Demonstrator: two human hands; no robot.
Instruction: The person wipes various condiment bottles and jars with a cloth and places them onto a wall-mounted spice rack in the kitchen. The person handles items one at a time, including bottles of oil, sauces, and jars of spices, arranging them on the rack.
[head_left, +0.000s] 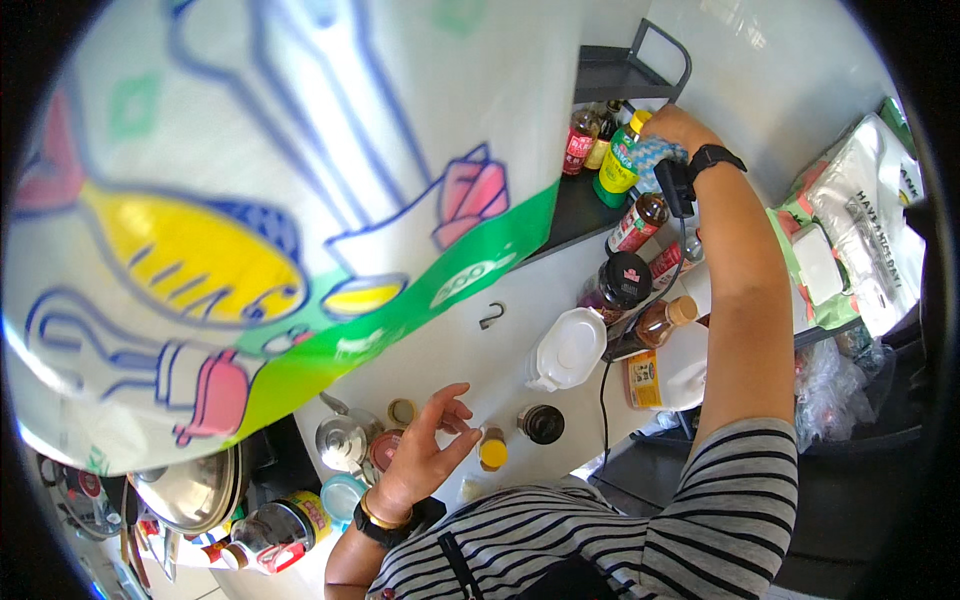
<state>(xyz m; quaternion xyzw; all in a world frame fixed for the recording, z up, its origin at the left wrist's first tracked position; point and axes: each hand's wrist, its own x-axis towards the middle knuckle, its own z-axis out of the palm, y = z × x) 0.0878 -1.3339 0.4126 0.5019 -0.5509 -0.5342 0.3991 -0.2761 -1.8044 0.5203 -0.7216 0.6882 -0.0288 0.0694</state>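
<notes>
My right hand (679, 127) reaches up to the black shelf at the back, with a bunched blue-and-white cloth (656, 161) in its fingers. Right beside that cloth stands a green bottle with a yellow label and cap (619, 166). My left hand (431, 450) hovers over the white countertop (480, 360), fingers apart and holding nothing. Near its thumb is a small jar with a yellow lid (493, 450). A dark-lidded jar (541, 424) sits further right. Behind the left hand are a red lid (385, 448) and a steel pot lid (341, 442).
A large printed plastic package (300, 225) hangs close to the camera, hiding the upper left. Sauce bottles (637, 223), a white lidded container (570, 349) and a large jug (667, 375) line the right. A black cable (604, 405) crosses there. A lidded steel pan (191, 487) is at lower left.
</notes>
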